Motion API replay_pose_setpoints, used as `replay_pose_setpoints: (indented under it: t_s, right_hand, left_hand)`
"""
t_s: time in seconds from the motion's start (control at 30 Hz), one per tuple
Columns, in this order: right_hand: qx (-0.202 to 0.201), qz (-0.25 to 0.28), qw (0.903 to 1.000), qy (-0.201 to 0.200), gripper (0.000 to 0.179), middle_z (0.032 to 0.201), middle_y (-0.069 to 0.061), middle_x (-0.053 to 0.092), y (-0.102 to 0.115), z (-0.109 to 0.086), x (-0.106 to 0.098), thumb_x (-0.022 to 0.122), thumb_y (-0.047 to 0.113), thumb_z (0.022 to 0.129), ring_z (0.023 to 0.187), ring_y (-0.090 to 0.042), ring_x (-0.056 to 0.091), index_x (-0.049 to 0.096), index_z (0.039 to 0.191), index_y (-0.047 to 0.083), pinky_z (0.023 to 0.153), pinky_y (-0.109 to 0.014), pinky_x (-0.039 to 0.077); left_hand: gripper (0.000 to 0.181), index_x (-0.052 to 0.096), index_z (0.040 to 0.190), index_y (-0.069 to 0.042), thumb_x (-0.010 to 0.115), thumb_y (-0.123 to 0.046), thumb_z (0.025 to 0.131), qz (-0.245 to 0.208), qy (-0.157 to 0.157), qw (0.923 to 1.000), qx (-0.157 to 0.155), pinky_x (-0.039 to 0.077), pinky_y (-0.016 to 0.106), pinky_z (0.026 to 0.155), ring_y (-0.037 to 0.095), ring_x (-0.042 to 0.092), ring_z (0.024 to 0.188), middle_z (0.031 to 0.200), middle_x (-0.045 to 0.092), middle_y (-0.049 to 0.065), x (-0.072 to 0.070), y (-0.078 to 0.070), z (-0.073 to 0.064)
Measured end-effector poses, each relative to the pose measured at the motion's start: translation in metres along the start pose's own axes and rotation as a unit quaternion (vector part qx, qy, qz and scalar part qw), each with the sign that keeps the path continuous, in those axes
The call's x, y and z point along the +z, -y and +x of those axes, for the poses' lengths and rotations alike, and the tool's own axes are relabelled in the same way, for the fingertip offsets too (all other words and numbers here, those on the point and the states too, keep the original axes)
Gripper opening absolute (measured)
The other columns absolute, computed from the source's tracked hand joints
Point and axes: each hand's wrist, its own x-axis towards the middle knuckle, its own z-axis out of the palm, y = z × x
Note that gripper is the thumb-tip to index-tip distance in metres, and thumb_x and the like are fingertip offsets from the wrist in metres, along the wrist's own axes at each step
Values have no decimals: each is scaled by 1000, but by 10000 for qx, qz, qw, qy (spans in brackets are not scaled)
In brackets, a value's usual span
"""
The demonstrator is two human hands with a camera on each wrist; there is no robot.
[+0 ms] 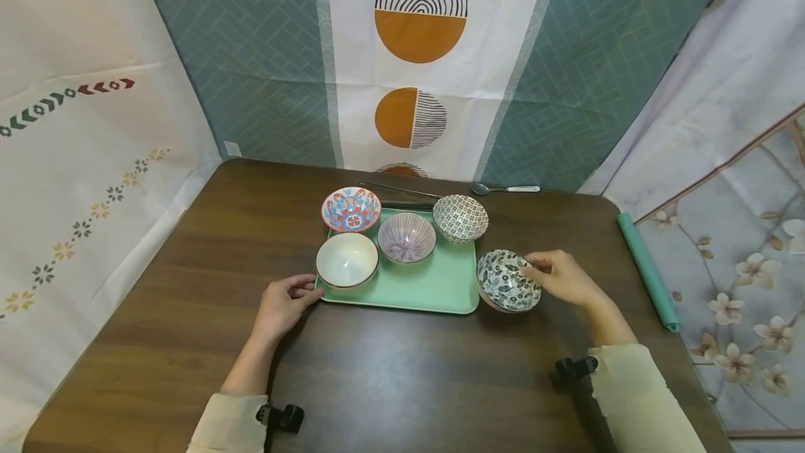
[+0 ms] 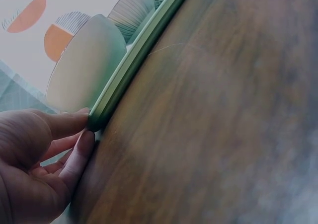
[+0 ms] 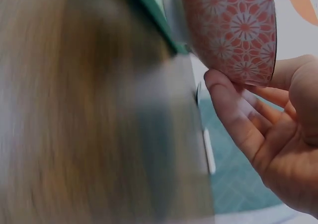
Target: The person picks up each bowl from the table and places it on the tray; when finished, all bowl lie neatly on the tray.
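My right hand (image 1: 562, 277) grips the rim of a bowl (image 1: 508, 279) just off the right edge of a mint-green tray (image 1: 434, 285). Inside, this bowl has a black-and-white floral pattern; its outside (image 3: 238, 28) shows red and white flowers. The thumb lies at the rim, fingers against the outer wall. At the tray's front left corner, my left hand (image 1: 286, 305) pinches the edge between thumb and fingers. Beside it, a white bowl (image 1: 347, 261) stands on the tray. A purple striped bowl (image 1: 407, 237) sits right of that one.
Along the tray's back are a red-and-blue bowl (image 1: 351, 210) and a small-patterned bowl (image 1: 461, 218). Dark chopsticks (image 1: 402, 205) lie behind the tray. A spoon (image 1: 503, 189) rests near the table's back edge, and a green roll (image 1: 648, 271) lies along the right edge.
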Motion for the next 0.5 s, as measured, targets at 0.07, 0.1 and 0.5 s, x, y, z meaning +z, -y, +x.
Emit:
replay_pose_setpoints:
  t_s: [0.07, 0.1, 0.5]
  right_hand:
    - [29, 117, 9998, -153, 20, 101, -12, 75, 6, 4, 3, 66, 9, 98, 91, -24, 69, 74, 112, -3, 77, -35, 54]
    - [16, 150, 9997, -217, 20, 101, -12, 75, 9, 6, 6, 66, 9, 98, 91, -23, 69, 74, 112, -3, 77, -35, 54]
    - [385, 873, 9954, -48, 21, 82, -10, 72, 43, 30, 53, 64, 4, 98, 63, -15, 66, 71, 113, -8, 57, -30, 56]
  left_hand:
    - [36, 70, 120, 5, 77, -15, 92, -7, -16, 10000, 9, 51, 18, 68, 28, 70, 94, 103, 72, 17, 0, -1, 0]
    - [35, 70, 120, 5, 77, -15, 92, -18, -13, 10000, 3, 51, 18, 68, 28, 70, 94, 103, 72, 17, 0, -1, 0]
    - [34, 70, 120, 6, 77, -13, 92, -46, -7, 10000, 16, 51, 18, 67, 27, 70, 93, 102, 72, 17, -1, -1, 1]
